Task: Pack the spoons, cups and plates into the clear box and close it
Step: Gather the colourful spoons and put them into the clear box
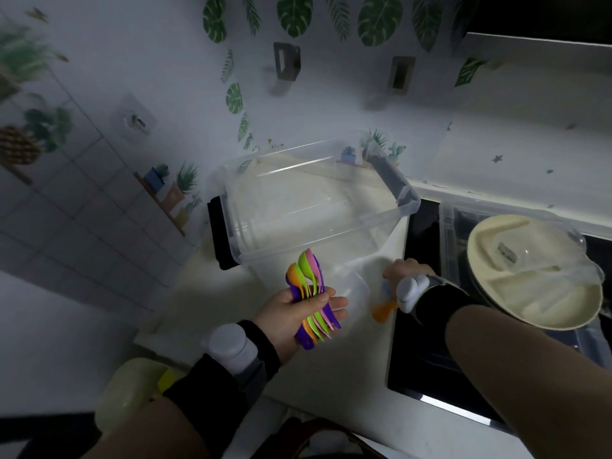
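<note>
while tight in left grip (pixel 298 314), about six spoons (pixel 309 276); one orange spoon (pixel 381 314) in right grip (pixel 409 271)

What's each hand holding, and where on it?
Left hand grips the spoon bundle around the handles, bowls free. Right hand: grip hidden, cannot tell.

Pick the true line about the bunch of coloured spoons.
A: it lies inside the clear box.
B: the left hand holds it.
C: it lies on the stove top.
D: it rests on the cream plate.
B: the left hand grips the spoons, on the near side of the clear box.
</note>
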A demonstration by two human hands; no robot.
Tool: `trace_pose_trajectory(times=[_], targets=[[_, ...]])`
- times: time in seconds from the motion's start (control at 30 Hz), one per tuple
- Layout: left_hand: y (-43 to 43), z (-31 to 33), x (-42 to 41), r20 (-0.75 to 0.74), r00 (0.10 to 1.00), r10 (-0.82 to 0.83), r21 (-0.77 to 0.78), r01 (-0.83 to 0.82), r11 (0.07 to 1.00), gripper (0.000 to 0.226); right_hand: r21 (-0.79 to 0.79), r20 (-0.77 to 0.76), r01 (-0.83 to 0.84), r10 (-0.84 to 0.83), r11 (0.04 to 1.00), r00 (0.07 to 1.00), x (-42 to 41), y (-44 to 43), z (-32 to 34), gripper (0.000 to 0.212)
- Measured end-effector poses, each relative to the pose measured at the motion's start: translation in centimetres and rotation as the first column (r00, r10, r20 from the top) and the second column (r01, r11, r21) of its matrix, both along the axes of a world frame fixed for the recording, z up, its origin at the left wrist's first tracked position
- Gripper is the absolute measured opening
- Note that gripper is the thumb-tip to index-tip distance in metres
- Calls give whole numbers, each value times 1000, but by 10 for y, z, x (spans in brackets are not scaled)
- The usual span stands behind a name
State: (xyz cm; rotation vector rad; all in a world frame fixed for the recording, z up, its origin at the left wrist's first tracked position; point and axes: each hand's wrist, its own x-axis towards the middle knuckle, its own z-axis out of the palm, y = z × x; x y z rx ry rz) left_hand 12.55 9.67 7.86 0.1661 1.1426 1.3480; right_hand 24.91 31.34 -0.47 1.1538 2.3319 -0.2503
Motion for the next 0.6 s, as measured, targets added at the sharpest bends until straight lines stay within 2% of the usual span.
trace_pose_trajectory(times=[0.2,0.33,0.4,0.47,0.53,0.6], targets=[[-2,5,-1,13,1000,17,-3,-17,1000,15,16,38,-19,18,1000,999,-3,-3,-5,29],[-2,5,-4,11,1000,23,-5,-22,1000,14,-28,34,-29,30,999,999,3,-3,-6,37],[-3,5,-5,10,1000,20,-7,-20,1000,14,6,33,-77,76,997,997,8,-6,-1,33],[-2,3,-5,8,1000,24,-9,-24,1000,14,51,-47,-83,86,995,995,13,-7,2,20],[-1,1,-5,13,1000,29,-11,-28,1000,13,34,-165,-11,16,999,986,14,-8,9,10],[0,-1,-4,1,1000,19,-12,-19,1000,13,90,-310,26,3,996,951,14,-9,16,10]])
